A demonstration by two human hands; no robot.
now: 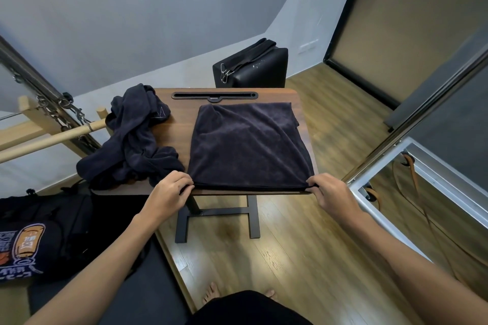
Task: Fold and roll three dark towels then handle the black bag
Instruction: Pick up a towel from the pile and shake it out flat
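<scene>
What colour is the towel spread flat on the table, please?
The spread towel is a plain dark navy, nearly black, seen best in the head view.

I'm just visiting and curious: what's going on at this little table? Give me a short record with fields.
surface: small wooden table with a slot along its far edge
being worked: dark towel, laid flat on the table, near edge at the table's front
left hand: pinches the towel's near left corner
right hand: pinches the towel's near right corner
waiting: crumpled dark towels heaped on the table's left side
black bag: lower left, beside the table, printed graphic showing
stage: no towel rolled yet
</scene>
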